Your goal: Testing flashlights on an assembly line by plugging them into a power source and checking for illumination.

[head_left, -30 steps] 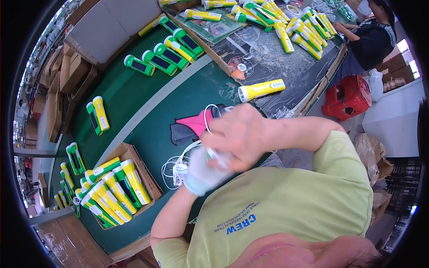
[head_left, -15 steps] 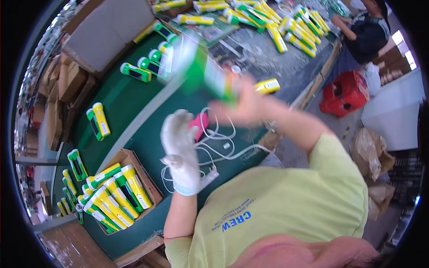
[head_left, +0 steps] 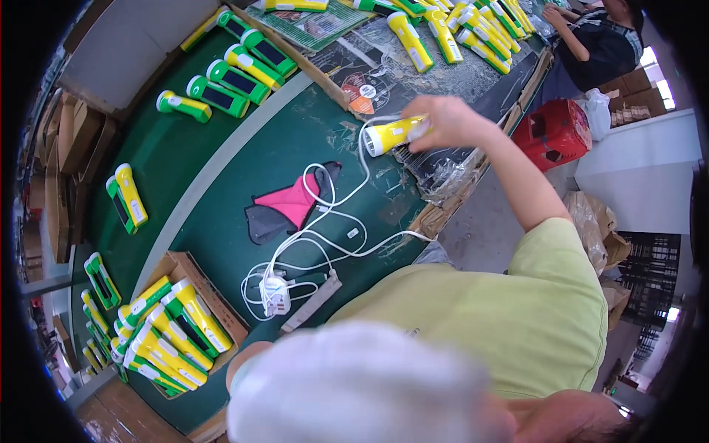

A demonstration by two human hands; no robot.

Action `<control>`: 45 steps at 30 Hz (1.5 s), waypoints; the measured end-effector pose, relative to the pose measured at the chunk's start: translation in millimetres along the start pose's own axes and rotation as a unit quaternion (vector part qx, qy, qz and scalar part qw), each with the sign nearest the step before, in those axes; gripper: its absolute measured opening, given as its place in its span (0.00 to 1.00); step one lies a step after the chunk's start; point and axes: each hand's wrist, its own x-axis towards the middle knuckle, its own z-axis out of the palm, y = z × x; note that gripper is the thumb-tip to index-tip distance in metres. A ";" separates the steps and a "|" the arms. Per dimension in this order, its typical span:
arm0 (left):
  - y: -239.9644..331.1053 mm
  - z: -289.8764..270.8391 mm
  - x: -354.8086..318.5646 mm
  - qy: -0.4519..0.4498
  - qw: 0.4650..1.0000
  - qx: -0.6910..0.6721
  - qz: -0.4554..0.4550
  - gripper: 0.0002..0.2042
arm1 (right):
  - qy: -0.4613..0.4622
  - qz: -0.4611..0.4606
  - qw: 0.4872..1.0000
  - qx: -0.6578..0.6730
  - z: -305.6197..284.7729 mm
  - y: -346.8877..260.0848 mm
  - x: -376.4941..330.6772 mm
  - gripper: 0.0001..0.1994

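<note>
Right hand grips yellow flashlight

It is beyond the pink-grey cloth, rightward. Grasping seems the present step; the next move calls for steady hold. Left hand is blurred; I cannot tell its state.

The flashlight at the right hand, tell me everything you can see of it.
The flashlight looks plastic: yellow body, small pale part on it, wider white head pointing left. It is roughly horizontal, near the edge of the dark board. The right hand covers its rear; the grip is unclear.
</note>
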 end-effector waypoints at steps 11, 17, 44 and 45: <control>11.9 -28.2 -2.0 -0.225 0.954 -0.177 0.089 0.13 | -0.023 0.039 0.967 0.249 -39.8 61.1 15.2 0.29; -11.2 -24.6 9.7 -0.199 0.960 -0.192 -0.043 0.08 | 0.306 0.235 0.922 0.028 -27.5 112.1 93.8 0.24; 114.0 -334.8 50.1 0.208 0.417 0.796 -0.387 0.27 | 0.229 0.082 0.963 -0.114 80.4 83.5 169.4 0.20; 117.0 -368.8 47.0 0.261 0.305 0.834 -0.378 0.32 | 0.265 0.093 0.956 -0.087 89.2 80.8 169.6 0.20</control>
